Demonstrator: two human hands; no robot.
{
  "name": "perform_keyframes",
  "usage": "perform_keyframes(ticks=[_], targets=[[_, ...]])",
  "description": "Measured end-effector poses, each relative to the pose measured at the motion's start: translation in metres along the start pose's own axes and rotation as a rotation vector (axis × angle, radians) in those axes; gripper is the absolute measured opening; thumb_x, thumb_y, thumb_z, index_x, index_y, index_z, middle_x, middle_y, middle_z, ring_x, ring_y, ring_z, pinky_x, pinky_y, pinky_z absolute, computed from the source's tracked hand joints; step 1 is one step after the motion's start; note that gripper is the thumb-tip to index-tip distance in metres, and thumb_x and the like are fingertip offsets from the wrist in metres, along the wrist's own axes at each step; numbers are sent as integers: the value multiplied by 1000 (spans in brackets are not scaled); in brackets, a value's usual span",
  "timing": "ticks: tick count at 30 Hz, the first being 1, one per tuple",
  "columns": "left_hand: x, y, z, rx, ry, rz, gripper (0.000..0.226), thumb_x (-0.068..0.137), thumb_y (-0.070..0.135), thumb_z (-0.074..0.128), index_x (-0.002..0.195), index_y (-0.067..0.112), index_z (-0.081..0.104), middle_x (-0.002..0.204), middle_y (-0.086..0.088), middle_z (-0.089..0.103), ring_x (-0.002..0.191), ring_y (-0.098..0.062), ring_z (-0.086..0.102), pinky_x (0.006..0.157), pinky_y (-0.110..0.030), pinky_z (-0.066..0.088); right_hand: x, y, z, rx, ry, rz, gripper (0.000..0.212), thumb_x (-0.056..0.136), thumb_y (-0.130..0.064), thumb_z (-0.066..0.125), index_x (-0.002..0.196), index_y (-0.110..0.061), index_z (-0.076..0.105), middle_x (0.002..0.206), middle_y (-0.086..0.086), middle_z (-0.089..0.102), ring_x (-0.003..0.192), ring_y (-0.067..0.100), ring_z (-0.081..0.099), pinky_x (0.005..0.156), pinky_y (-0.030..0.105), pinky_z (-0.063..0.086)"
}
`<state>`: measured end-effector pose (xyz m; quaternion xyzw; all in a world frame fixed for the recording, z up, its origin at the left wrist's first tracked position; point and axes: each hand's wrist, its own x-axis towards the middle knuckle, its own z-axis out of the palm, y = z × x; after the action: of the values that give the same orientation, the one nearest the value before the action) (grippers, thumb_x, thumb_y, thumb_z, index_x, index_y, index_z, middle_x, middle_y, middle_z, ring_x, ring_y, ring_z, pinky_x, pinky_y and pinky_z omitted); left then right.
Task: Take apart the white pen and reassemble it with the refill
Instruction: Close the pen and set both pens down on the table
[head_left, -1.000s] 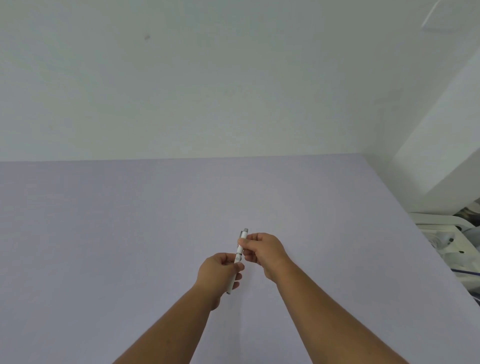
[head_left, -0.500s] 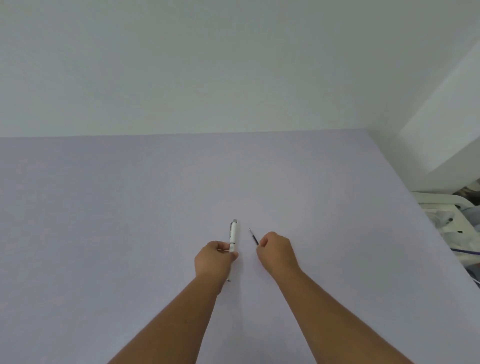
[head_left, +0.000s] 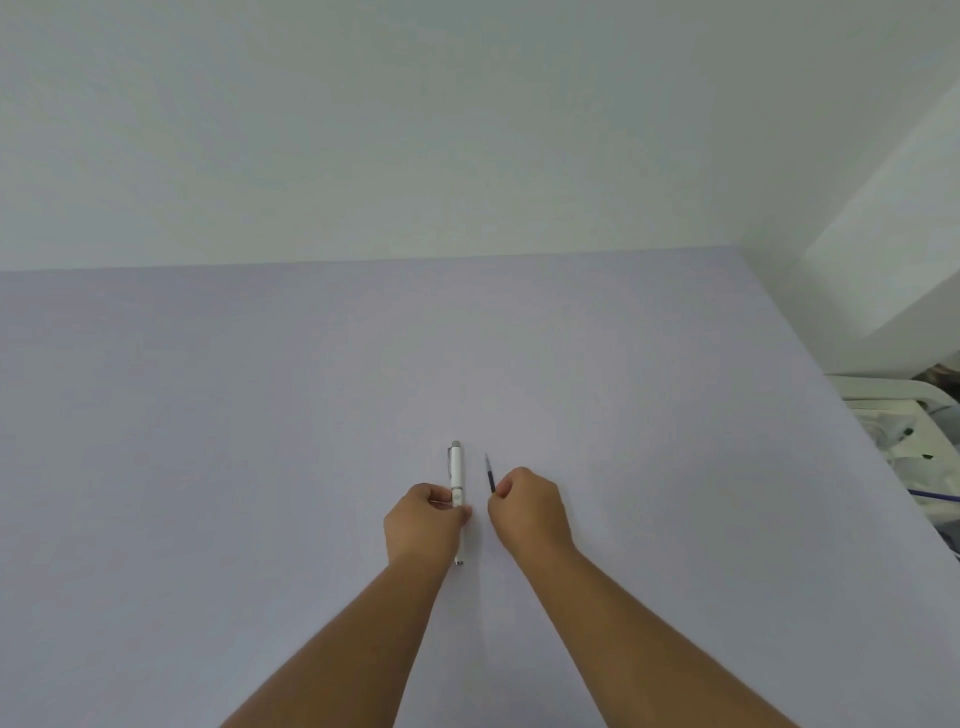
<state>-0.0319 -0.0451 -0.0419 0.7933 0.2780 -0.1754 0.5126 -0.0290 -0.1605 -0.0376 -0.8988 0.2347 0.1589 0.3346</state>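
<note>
The white pen (head_left: 456, 470) points away from me over the lilac table (head_left: 260, 415), its grey clicker end farthest and its tip showing below my fist. My left hand (head_left: 423, 522) is closed around the pen's middle. Just to the right, a thin dark refill (head_left: 489, 473) sticks up and away out of my right hand (head_left: 530, 509), which pinches its near end. The two hands are a small gap apart, side by side at the table's centre. The rest of the refill is hidden in my fingers.
A pale wall runs along the table's far edge. The table's right edge slants from the far corner toward me. Beyond it stands white equipment (head_left: 904, 410) with a blue cable (head_left: 935, 495).
One second ago both hands held the pen together. They have since parted, the left keeping the pen, the right now holding the refill. The view has tilted slightly.
</note>
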Motion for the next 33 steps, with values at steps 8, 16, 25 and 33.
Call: perform_keyframes(ticks=[8,16,25,33], targets=[[1,-1,2,-23,5,7,14,78,19,74,84,22,62,76,9,63,66,-4,57,50,-17,38,-4,-1,2,9,-11,-14,13,88,-11,51,95,-8,61,97,9,67,82,24,62,69,32,53],[-2,-1,3,-63,3,-2,15,78,20,74,84,23,61,75,10,63,63,-2,56,40,-10,35,-6,0,3,25,-11,1,13,87,-11,51,94,-10,62,96,7,67,82,23,63,70,33,53],[-2,0,4,-113,10,-19,15,78,17,74,79,23,60,75,7,63,62,-4,56,29,-8,35,-7,0,4,35,-20,-6,13,87,-14,52,94,-10,62,96,7,68,80,21,61,70,33,52],[-2,-2,5,-75,18,-3,16,78,19,75,84,21,60,75,8,62,64,-3,56,43,-13,36,-8,1,4,64,-26,-3,10,87,-17,54,91,-11,61,93,7,68,81,24,66,72,36,57]])
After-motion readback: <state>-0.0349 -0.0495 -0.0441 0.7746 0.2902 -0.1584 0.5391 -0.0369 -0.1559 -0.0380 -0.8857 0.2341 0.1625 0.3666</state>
